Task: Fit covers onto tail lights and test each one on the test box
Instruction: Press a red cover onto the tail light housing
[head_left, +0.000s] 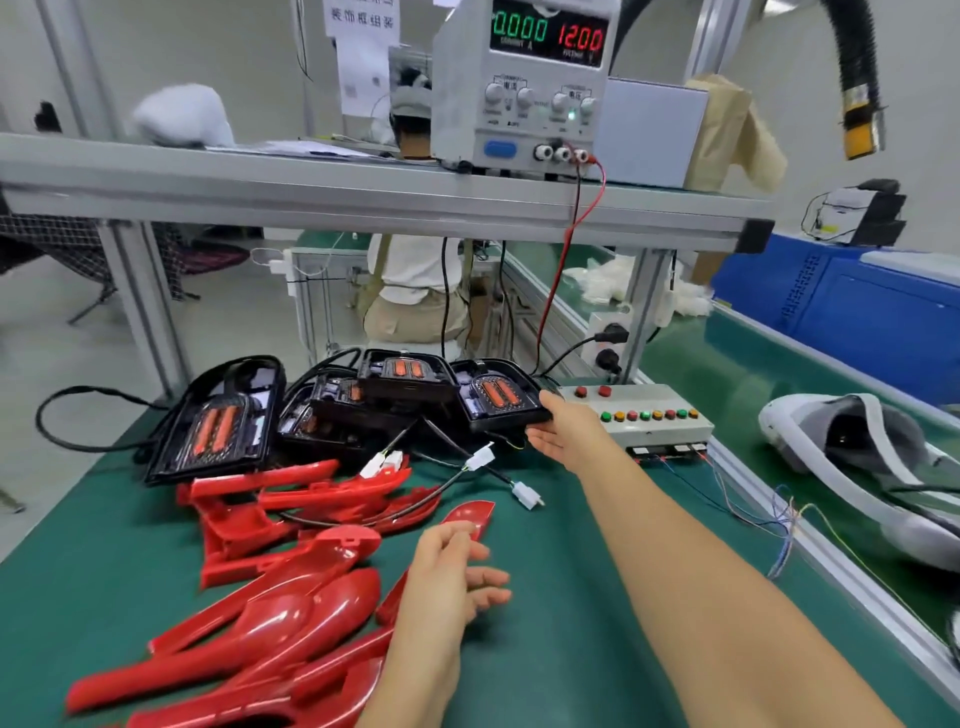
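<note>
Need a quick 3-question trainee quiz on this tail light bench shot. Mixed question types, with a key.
1. True or false: the right hand holds the edge of a tail light.
2. The red voltage reading on the power supply is: A 5.00, B 12.00, C 24.00.
3. Which parts lie piled on the green mat by the left hand?
Key: 1 true; 2 B; 3 the red covers.
</note>
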